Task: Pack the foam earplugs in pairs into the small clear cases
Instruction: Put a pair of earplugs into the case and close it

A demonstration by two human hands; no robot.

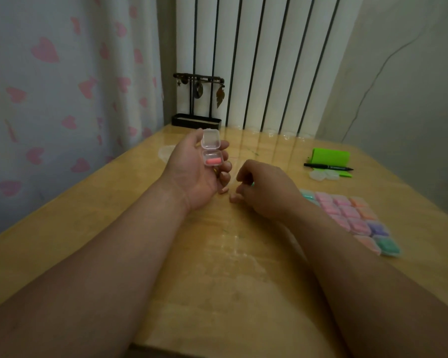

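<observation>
Surface (88, 241) of pale wood, seen from above. Our left hand (192, 174), palm up, grips a small clear case (212, 151) with its lid swung open; a coral earplug (213, 160) lies inside. Our right hand (264, 192) hovers just beside it, fingers curled downward; we cannot tell whether it holds anything. Filled cases (352, 215) lie in rows at right.

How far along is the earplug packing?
Done: a grid of closed clear cases with pastel earplugs at right. In hand: the left hand holds an open clear case with coral foam inside; the right hand curls beside it. Left: a few empty clear cases by the black pen.
</observation>
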